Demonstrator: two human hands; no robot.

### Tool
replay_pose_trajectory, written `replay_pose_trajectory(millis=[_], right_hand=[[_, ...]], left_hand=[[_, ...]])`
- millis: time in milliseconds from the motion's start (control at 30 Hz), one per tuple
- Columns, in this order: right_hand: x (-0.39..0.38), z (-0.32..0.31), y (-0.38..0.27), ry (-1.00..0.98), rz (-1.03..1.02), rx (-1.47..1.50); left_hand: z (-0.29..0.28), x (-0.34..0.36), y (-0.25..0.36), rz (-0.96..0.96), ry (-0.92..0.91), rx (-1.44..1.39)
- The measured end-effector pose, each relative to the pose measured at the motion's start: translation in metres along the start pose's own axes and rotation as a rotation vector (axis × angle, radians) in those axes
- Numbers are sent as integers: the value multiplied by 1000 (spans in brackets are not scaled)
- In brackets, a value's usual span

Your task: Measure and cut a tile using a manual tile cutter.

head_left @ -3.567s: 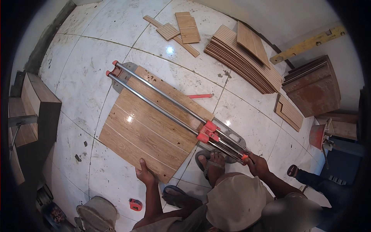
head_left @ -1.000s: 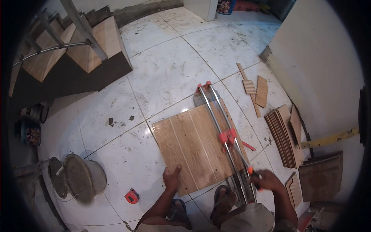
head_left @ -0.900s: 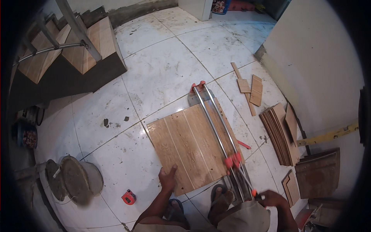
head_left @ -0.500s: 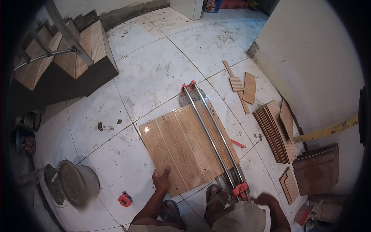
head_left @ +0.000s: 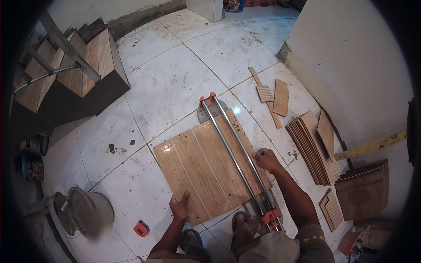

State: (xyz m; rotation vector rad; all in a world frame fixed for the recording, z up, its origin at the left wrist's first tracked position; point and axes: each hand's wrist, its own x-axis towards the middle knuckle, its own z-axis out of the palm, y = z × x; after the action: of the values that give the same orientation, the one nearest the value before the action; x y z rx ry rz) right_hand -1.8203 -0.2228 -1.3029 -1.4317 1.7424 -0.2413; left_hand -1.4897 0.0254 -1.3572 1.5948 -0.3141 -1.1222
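Observation:
A square wood-look floor tile (head_left: 193, 166) lies across a manual tile cutter (head_left: 228, 151), under its two metal rails. My left hand (head_left: 179, 207) grips the tile's near left edge, thumb on top; the fingers below are partly hidden. At the tile's right edge, beside the right rail, is my right hand (head_left: 265, 160), its fingers curled closed against that edge. The cutter's red carriage (head_left: 270, 215) sits at the near end of the rails, close to my knee. A dark-spotted strip of the tile shows right of the rails.
A red tape measure (head_left: 141, 228) and a mortar-stained bucket (head_left: 90, 208) stand left. Stacked tile pieces (head_left: 309, 151), cut offcuts (head_left: 280, 97) and a yellow level (head_left: 372, 144) lie right, by the wall. Wood-look stairs (head_left: 94, 61) rise at far left. My sandalled feet are close to the cutter.
My right hand has moved forward from beside my knee, near the carriage, to the tile's right edge, covering the red bar seen there. My left hand stays on the tile.

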Motion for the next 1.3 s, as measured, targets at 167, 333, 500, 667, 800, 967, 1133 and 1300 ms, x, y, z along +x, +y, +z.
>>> replay_pose_trajectory(millis=[167, 333, 500, 667, 800, 967, 1133, 1300], right_hand=[[-9, -13, 47, 314, -317, 68], [-11, -58, 87, 457, -338, 118], [6, -85, 136, 591, -236, 10], [11, -83, 142, 679, -125, -267], [-7, -75, 138, 682, -273, -400], [-165, -6, 15, 113, -99, 235], [-214, 92, 31, -791, 677, 695], [-201, 156, 19, -175, 576, 1318]], left_hand=[[4, -8, 15, -9, -15, -8], [0, -3, 7, -23, -30, -23], [1, -1, 6, -32, -8, 22], [-3, 3, -1, -75, 26, -66], [-10, 6, -5, -110, -24, -154], [-26, 7, 6, -213, -166, -186], [-28, 12, 22, -296, -354, -147], [-48, -14, 12, -212, -438, -89]])
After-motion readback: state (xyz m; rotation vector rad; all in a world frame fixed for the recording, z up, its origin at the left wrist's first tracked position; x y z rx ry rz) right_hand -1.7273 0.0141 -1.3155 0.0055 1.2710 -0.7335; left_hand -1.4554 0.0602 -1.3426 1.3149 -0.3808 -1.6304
